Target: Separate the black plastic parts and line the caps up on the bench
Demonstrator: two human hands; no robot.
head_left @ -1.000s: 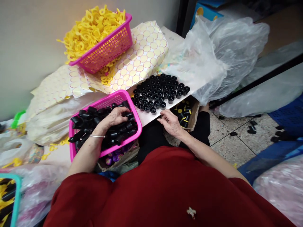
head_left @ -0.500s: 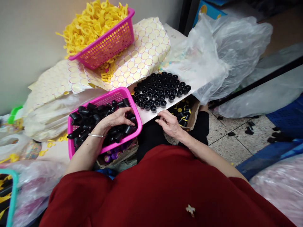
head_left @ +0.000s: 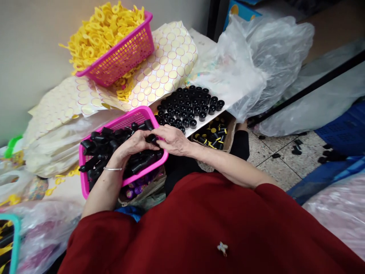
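Note:
Over the right end of a pink basket [head_left: 146,111], my two hands meet at one small black plastic piece [head_left: 151,138]. My left hand [head_left: 137,143] pinches it from the left, with a bangle on that wrist. From the right, the fingers of my right hand [head_left: 173,140] close on the same piece and partly hide it. Loose black plastic parts [head_left: 99,152] fill the basket below. Just beyond my right hand, many short round black caps [head_left: 189,108] stand packed in rows on a white board [head_left: 196,130].
Yellow ring-shaped pieces heap in another pink basket [head_left: 125,53] on sticker sheets [head_left: 168,57]. A carton [head_left: 229,139] of black and yellow parts sits under the board. Clear plastic bags [head_left: 256,64] lie to the right; black pieces [head_left: 296,148] are scattered on the floor.
My right hand has moved left from beside the board to the basket and meets my left hand there. My left hand has lifted a black piece slightly from the pile.

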